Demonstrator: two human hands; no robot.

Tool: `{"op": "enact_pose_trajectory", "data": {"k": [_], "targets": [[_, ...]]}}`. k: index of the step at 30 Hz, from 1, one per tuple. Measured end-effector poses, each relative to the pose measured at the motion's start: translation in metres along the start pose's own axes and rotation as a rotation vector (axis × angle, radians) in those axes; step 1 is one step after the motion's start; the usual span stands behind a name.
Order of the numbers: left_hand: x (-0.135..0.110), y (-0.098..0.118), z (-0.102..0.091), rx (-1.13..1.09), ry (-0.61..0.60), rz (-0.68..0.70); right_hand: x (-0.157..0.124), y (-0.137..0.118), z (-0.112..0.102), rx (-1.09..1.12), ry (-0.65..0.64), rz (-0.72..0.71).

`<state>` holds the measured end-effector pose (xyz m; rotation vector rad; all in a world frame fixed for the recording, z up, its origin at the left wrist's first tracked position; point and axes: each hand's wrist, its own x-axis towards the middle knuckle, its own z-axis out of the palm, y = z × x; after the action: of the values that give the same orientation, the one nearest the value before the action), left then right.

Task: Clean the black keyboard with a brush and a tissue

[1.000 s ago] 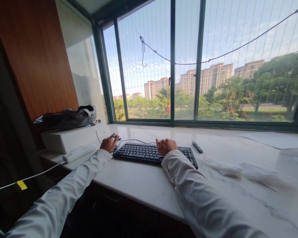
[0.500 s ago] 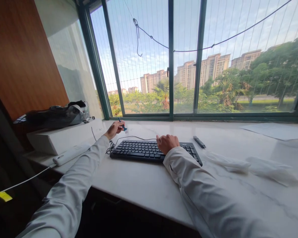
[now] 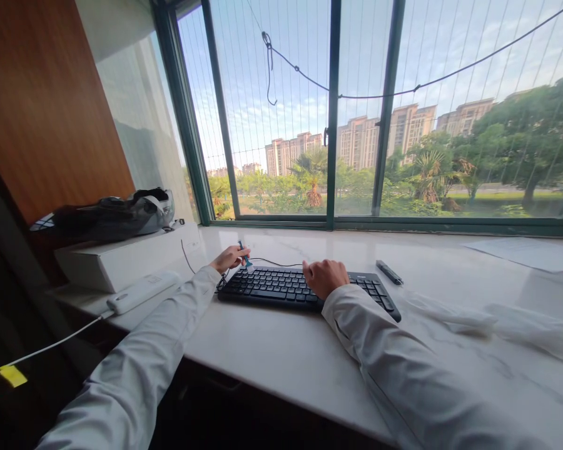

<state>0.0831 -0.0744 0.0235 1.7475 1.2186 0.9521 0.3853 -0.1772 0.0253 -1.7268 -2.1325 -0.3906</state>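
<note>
A small blue brush (image 3: 243, 250) with pale bristles is pinched in my left hand (image 3: 229, 257). Its bristles reach down to the upper left keys of a black keyboard (image 3: 272, 289), seemingly touching them. My right hand (image 3: 327, 278) lies across the keyboard right of its middle, its fingers curled toward the far edge and hiding the keys under it; the fingertips are out of sight. From behind the keyboard runs its thin black cable (image 3: 276, 263), partly bunched by my left wrist.
A dark marker-like stick (image 3: 389, 272) lies right of the keyboard, near crumpled clear plastic (image 3: 455, 315) and a paper sheet (image 3: 530, 253). At left are a white box (image 3: 126, 256) with a dark bag (image 3: 107, 215) on it and a white power strip (image 3: 143, 292). A window borders the back.
My left hand has brought the brush from behind the keyboard down and right onto its upper left keys. My right hand keeps its place on the keyboard. The view has shifted slightly.
</note>
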Motion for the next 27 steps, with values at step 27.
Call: {"op": "enact_pose_trajectory", "data": {"k": [27], "targets": [[0.006,-0.011,-0.002,0.492,0.235,0.128,-0.001,0.001,-0.006,-0.001,-0.045,0.023]]}}
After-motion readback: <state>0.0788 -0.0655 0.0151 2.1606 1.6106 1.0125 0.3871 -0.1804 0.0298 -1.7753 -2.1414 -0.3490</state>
